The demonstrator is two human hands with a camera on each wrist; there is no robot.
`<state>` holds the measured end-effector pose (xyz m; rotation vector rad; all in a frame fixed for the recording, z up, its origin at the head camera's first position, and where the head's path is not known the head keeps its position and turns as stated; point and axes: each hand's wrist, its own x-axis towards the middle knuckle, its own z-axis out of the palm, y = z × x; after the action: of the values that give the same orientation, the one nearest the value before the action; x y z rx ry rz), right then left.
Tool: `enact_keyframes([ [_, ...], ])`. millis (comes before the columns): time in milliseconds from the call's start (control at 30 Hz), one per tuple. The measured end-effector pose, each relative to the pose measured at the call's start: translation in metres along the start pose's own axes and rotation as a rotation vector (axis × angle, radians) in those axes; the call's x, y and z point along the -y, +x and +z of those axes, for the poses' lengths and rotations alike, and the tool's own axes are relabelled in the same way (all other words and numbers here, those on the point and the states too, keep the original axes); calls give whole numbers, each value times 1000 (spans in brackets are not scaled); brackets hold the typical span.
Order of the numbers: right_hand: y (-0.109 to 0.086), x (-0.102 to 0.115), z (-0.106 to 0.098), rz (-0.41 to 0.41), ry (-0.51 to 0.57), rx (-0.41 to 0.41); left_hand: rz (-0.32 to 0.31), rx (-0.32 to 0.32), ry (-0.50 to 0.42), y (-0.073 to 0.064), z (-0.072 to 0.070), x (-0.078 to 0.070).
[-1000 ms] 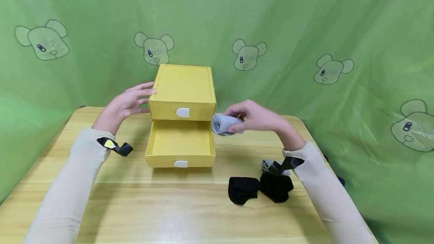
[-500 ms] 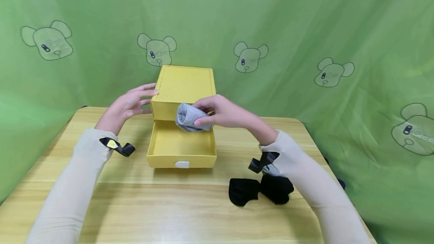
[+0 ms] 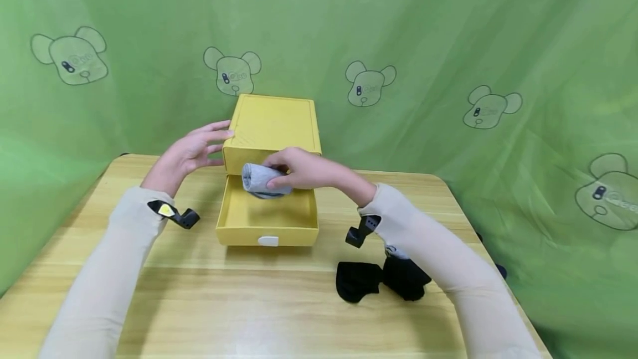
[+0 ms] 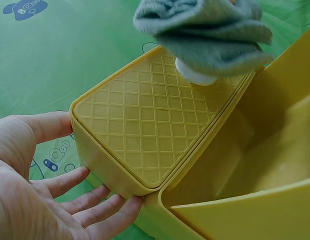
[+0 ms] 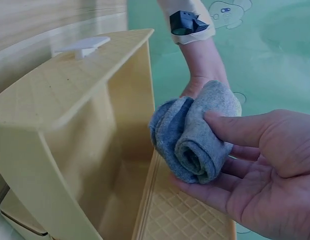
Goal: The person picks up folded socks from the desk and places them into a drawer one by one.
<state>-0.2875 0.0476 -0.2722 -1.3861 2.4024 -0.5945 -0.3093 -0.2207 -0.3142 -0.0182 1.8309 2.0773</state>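
A yellow two-drawer box [image 3: 271, 126] stands at the back of the wooden table [image 3: 199, 303], its lower drawer [image 3: 267, 220] pulled out and bare inside. My right hand [image 3: 299, 169] holds a rolled grey sock [image 3: 259, 179] [image 5: 195, 132] [image 4: 205, 30] over the back of that drawer, thumb on top and fingers beneath. My left hand [image 3: 191, 151] [image 4: 55, 200] lies flat against the box's left side with straight fingers. In the left wrist view the sock covers the upper drawer's white handle.
Two rolled black socks [image 3: 381, 280] lie on the table right of the drawer, with a grey-white one partly hidden behind my right forearm. A green cloth with bear prints hangs behind and at both sides. The table's front is bare wood.
My right hand has carried the grey sock leftward from beside the box to above the open lower drawer, and a little lower. The left hand has stayed on the box.
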Motion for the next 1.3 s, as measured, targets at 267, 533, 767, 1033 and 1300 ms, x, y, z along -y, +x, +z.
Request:
enact_keyframes([
  [267, 15, 0, 11, -4, -77, 71, -3, 2, 1, 0, 1, -3],
  [533, 28, 3, 19, 10, -119, 143, -1, 1, 0, 1, 1, -2],
  [767, 34, 7, 20, 29, -174, 173, -1, 0, -6, 2, 0, -3],
  [1033, 40, 7, 26, 32, -233, 181, -3, -3, 2, -1, 0, -3],
  [1300, 41, 1, 38, 75, -200, 217, -6, -9, 1, 2, 0, -1],
])
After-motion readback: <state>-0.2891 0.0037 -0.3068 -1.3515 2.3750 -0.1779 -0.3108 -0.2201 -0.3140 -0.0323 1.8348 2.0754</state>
